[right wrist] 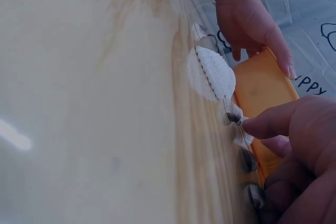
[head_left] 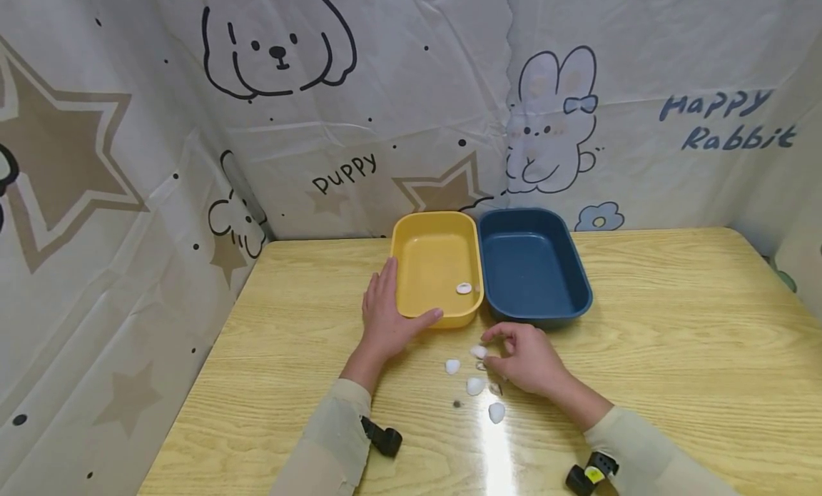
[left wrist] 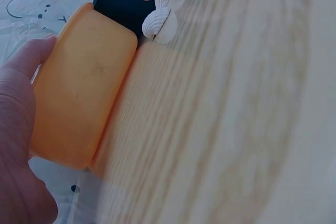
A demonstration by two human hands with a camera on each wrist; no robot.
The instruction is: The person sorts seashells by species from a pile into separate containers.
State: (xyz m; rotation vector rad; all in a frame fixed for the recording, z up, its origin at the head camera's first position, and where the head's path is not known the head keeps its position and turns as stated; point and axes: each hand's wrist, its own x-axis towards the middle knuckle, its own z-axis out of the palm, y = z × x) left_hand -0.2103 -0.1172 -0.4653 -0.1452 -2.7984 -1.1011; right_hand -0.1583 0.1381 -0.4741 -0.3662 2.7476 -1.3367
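Note:
My left hand (head_left: 388, 317) holds the near left corner of a yellow plastic bin (head_left: 437, 321), fingers along its left side and thumb over the near rim. One white seashell (head_left: 464, 288) lies inside that bin. In front of the blue bin (head_left: 536, 316), my right hand (head_left: 529, 357) is low over the table, with thumb and index finger apart on either side of a small white seashell (head_left: 478, 352). More shells lie by this hand, among them white ones (head_left: 475, 387) and a small dark one (head_left: 457, 404). A ridged shell (right wrist: 215, 72) shows large in the right wrist view.
Both bins stand side by side at the back of the wooden table (head_left: 674, 339), against a printed cloth (head_left: 443, 89). A white shell (head_left: 496, 412) lies nearest to me, by a bright glare streak. Cameras are strapped to both wrists.

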